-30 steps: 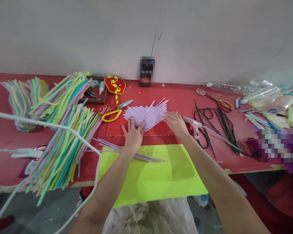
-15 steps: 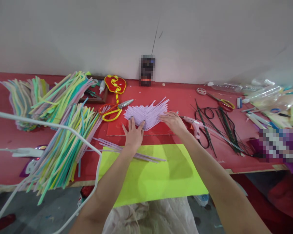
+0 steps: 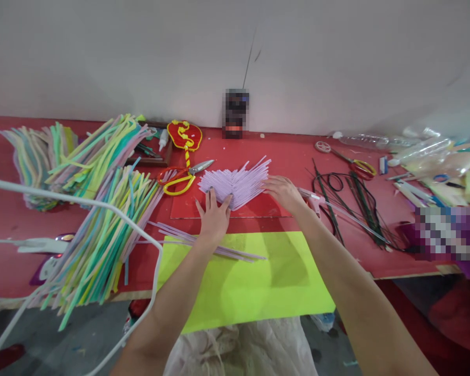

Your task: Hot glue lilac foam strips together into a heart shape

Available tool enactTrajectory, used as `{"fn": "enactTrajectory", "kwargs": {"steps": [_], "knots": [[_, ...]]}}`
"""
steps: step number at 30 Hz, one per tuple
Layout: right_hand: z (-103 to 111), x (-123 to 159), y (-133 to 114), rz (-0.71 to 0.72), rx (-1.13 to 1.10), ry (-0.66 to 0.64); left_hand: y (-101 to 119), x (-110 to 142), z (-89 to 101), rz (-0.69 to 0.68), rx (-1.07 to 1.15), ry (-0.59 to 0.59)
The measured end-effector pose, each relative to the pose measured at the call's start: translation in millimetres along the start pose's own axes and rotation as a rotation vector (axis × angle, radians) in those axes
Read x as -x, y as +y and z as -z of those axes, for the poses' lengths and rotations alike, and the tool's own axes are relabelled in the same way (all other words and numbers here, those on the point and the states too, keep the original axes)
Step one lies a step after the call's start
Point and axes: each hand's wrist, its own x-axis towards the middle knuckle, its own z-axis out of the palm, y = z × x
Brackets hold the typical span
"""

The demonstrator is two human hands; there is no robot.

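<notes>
Lilac pipe cleaners laid side by side form a leaf-like chevron piece (image 3: 248, 183) on a red board (image 3: 186, 209). My left hand (image 3: 214, 216) lies on its lower left part with fingers spread, pressing it down. At the piece's right edge is my right hand (image 3: 285, 192), fingers stretched out and fingertips near the pipe cleaner ends; whether they touch is hard to see. Several loose lilac pipe cleaners (image 3: 176, 232) lie under my left forearm, partly over a bright yellow-green sheet (image 3: 254, 292). A pink glue gun (image 3: 316, 202) sits just right of my right hand, partly hidden by it.
Bundles of pastel pipe cleaners (image 3: 105, 224) cover the left side. Scissors (image 3: 180, 183) lie left of the board. A white cable-like tube (image 3: 113, 209) loops across the left foreground. Dark green wires (image 3: 360, 203) and plastic bottles (image 3: 364, 140) are on the right.
My right hand has shifted slightly right, away from the piece's middle, and now covers more of the glue gun. My left hand has stayed in place.
</notes>
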Motion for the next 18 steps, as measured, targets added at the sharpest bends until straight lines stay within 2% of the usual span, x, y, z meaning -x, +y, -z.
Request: {"fn": "enactTrajectory", "kwargs": {"steps": [7,11,14,18], "knots": [[2,-3,-10,-0.008,-0.016,0.051,0,0,-2.9,-0.007,-0.011,0.020],[2,-5,-43,0.054,-0.066,0.067,0,0,-2.7,0.003,-0.024,0.015],[-5,-8,-70,0.107,-0.119,0.026,0,0,-2.2,-0.001,-0.021,0.012],[-18,-10,-84,0.148,-0.189,0.011,-2,0,-0.6,-0.012,0.004,-0.008]]}}
